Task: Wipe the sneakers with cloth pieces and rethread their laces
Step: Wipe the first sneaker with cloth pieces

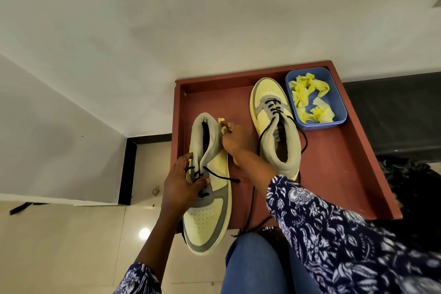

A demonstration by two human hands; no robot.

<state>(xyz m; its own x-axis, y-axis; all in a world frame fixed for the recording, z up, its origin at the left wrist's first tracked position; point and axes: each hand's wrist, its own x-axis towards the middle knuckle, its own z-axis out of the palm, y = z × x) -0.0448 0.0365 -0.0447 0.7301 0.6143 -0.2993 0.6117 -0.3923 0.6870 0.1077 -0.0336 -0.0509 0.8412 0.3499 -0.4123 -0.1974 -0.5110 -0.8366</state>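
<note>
Gripping near sneaker (210, 188) across laced tongue, left hand (179, 186) is curled around it, toe pointed near, over left edge of red tray (334, 174). Yellow cloth piece (223, 126) is pinched by right hand (235, 140) against its grey collar. Second sneaker (274, 121) is laid right, toe far. Blue tub (338, 112) of cloth pieces (310, 100) is set far right.
</note>
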